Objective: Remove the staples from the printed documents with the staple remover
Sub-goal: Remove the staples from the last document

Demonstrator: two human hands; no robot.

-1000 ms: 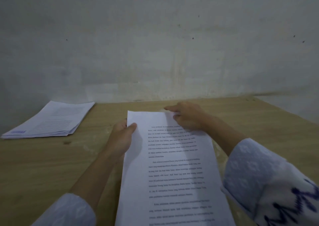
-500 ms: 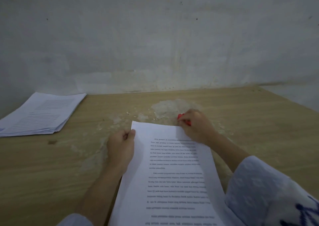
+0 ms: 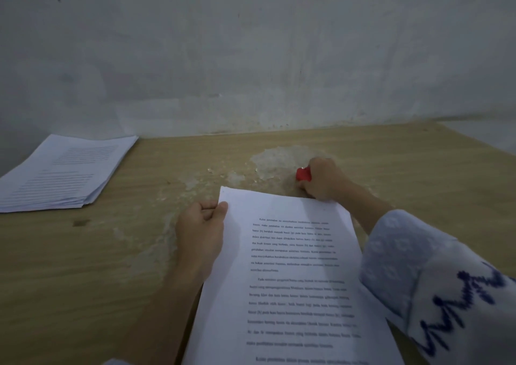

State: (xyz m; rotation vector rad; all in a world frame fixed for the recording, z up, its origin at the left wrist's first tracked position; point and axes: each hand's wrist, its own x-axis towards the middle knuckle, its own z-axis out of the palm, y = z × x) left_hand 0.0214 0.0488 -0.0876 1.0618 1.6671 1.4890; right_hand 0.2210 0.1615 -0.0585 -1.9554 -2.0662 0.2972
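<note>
Staple remover: I see the red staple remover (image 3: 303, 174) on the worktop (image 3: 418, 169) just past the far right corner of the document; only its red end shows, the rest is hidden under my fingers.
Right hand: my right hand (image 3: 324, 179) is curled over the remover, fingers wrapped round it; I cannot tell whether it is lifted or resting on the wood.
Document: the printed document (image 3: 293, 267) lies in front of me, its far edge toward the wall; its far right corner touches, or nearly touches, the heel of my right hand.
Left hand: my left hand (image 3: 202, 230) pinches the document's left margin near the far left corner, thumb on top, fingers curled beneath.
Staple: I cannot make out the staple; I judge it sits at the far left corner, beside my thumb.
Step in hand: taking up the remover, as I read it; no staple is pulled from this set yet.
How to do it well: I would seat the tool firmly before lifting; carry it across to the pinched corner; keep that corner flat and taut so the paper does not tear.
Further out: a stack of papers (image 3: 64, 172) lies well apart at the far left of the worktop; a pale scuffed patch (image 3: 279, 158) marks the wood just beyond the remover.
</note>
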